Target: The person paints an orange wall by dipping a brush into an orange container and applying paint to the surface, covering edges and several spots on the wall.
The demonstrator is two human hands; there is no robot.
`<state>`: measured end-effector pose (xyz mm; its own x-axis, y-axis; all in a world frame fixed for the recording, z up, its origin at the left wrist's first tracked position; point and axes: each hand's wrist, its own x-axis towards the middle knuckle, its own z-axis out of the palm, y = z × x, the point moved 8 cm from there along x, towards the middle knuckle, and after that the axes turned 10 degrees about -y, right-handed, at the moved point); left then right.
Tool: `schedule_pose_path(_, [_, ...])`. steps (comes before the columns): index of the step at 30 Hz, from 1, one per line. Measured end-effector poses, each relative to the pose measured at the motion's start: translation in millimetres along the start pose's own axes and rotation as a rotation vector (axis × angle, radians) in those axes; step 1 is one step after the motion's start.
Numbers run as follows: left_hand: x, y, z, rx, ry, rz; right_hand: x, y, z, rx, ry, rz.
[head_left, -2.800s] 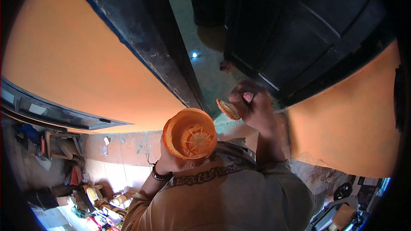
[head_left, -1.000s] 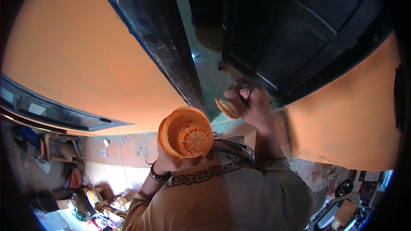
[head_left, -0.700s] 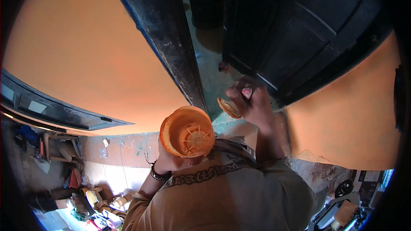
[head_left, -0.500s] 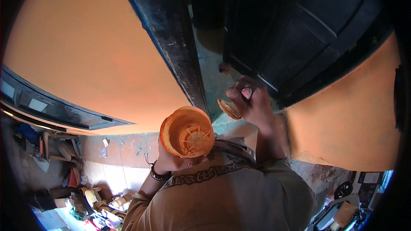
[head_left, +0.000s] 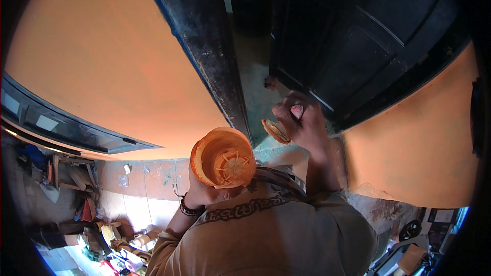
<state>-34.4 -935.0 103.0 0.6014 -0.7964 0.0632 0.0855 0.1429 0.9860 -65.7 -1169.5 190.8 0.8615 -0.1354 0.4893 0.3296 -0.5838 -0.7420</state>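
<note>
My left hand, with a dark bead bracelet at the wrist, is closed round the side of an orange-coated tub. The tub's open mouth faces up, and orange smears and ribs show on its bottom. To the right and farther out, my right hand is closed in a fist on a paintbrush. The brush's wide, orange-stained head sticks out on the left of the fist, and a reddish handle end shows between thumb and fingers. Most of the handle is hidden. The brush is apart from the tub.
Ahead, a dark panelled door stands ajar beside a worn dark door frame. Orange walls flank them. Beyond the doorway stands a dark barrel. Clutter lies at the lower left, and a cardboard-coloured box at the lower right.
The view has shifted slightly, so the door and barrel sit a little lower and to the right. Both hands keep their hold on the tub and the paintbrush.
</note>
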Motion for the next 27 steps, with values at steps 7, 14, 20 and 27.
schedule_pose_path(7, [-2, 4, 1, -0.014, 0.023, -0.025, -3, 6, 2, 0.001, 0.001, 0.051])
schedule_pose_path(14, [-6, 20, 0, 0.106, 0.101, 0.12, -9, 9, 4, 0.27, -0.007, 0.187])
schedule_pose_path(20, [-16, 31, -8, 0.121, 0.17, 0.235, -14, -37, -12, 0.153, 0.007, -0.096])
schedule_pose_path(27, [-37, 50, -25, 0.025, 0.181, 0.329, -10, -77, 4, 0.232, -0.002, -0.25])
